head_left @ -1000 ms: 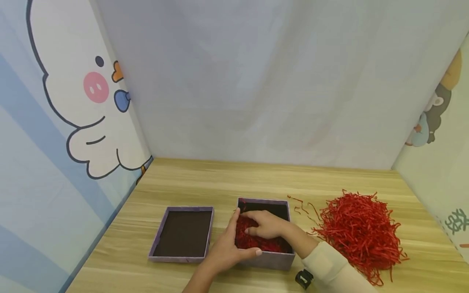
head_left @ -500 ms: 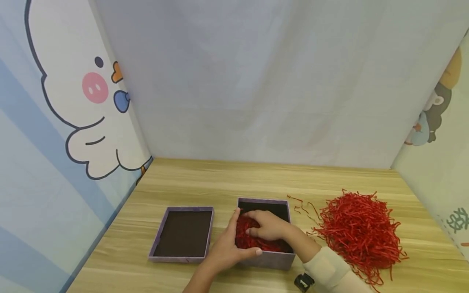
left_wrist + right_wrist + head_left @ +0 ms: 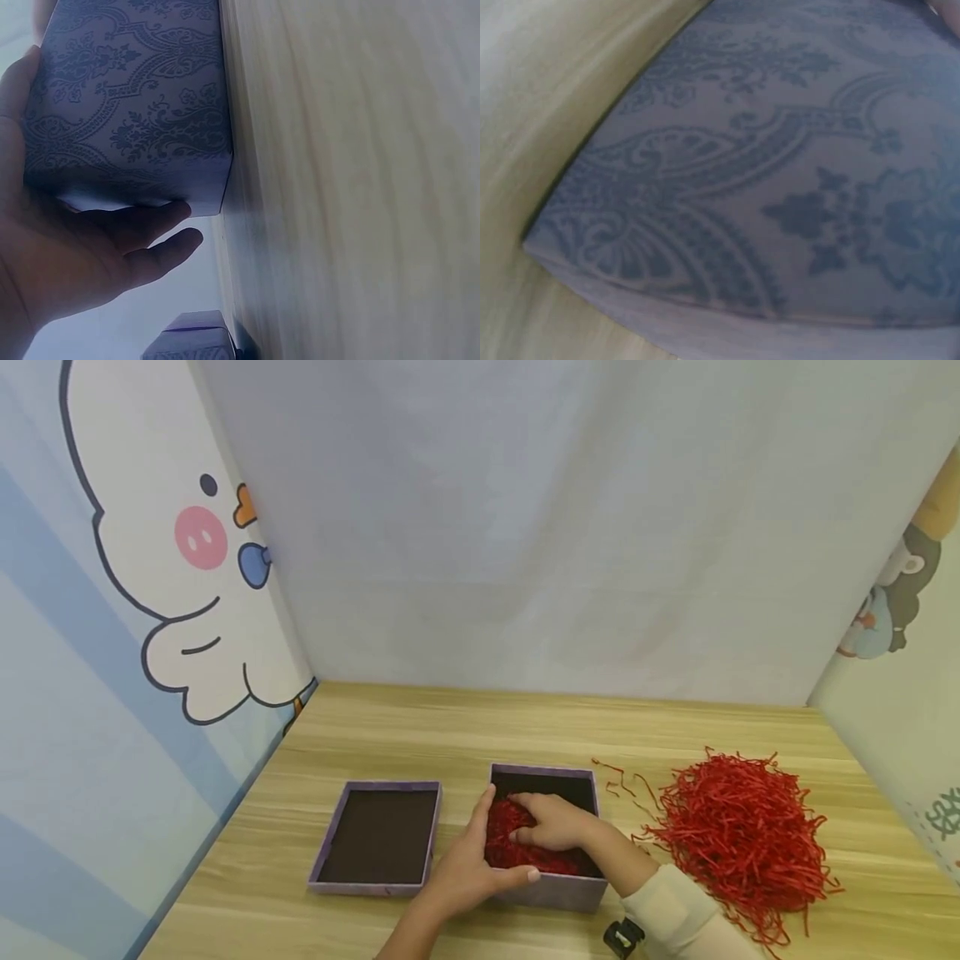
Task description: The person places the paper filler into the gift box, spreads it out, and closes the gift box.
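A purple patterned box (image 3: 551,893) with a black inside stands on the table, red shredded paper (image 3: 510,827) filling its near and left part. My left hand (image 3: 461,864) lies at the box's near left corner, fingers fairly straight along the left side and thumb along the front. In the left wrist view, that hand (image 3: 67,240) touches the box (image 3: 135,97), two lower fingers stretched out. My right hand (image 3: 555,822) rests on the paper inside, thumb and forefinger spread apart; its other fingers are hidden. Only the box's patterned side (image 3: 780,180) fills most of the right wrist view.
A shallow purple-rimmed lid (image 3: 382,837) lies inside up, left of the box. To the right is a big heap of red shredded paper (image 3: 742,839), with loose strands (image 3: 618,777) between. A small black object (image 3: 622,937) sits by the right sleeve (image 3: 678,910).
My right hand has shifted very slightly over the paper in the box. The left hand keeps its place at the corner. The whole head view has moved a little.
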A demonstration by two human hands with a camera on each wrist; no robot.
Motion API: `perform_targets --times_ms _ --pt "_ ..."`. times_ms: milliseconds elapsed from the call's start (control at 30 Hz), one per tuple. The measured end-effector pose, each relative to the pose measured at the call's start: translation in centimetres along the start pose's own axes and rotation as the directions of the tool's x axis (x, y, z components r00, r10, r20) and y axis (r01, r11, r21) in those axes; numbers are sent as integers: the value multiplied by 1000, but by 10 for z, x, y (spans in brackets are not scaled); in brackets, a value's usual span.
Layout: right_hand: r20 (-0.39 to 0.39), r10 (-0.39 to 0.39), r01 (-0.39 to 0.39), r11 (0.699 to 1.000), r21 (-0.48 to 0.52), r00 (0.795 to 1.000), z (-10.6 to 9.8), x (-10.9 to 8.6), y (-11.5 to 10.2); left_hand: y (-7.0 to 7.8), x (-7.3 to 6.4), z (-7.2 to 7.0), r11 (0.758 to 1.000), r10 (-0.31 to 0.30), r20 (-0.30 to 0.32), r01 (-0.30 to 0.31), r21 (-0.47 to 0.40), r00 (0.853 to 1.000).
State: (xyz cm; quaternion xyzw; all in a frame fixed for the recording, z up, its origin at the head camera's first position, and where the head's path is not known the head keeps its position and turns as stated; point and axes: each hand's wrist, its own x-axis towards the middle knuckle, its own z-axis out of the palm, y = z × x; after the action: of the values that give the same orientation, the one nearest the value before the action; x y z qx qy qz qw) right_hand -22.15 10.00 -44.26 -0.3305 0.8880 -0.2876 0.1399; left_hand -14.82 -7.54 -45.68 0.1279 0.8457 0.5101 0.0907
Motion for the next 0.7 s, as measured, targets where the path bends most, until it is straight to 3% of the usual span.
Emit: perform_targets --times_ms 100,267,467,600,700 --pt "11 8 -9 1000 14 1000 -1 -1 0 1 0 0 1000 -5 -1 5 0 1000" --pt "-71 -31 35 998 49 997 -9 -12 -8 0 0 -1 1000 3 0 -3 -4 1000" --pt "-191 -48 87 976 201 980 -34 -49 -15 0 2 -1 1000 -8 -13 9 16 1000" --pt "-253 4 82 940 330 967 -48 -74 -10 1 1 -1 1000 -23 -19 23 20 1000" --pt "-307 57 64 927 370 950 -55 -91 -4 1 1 -1 1000 -28 -18 28 11 999"
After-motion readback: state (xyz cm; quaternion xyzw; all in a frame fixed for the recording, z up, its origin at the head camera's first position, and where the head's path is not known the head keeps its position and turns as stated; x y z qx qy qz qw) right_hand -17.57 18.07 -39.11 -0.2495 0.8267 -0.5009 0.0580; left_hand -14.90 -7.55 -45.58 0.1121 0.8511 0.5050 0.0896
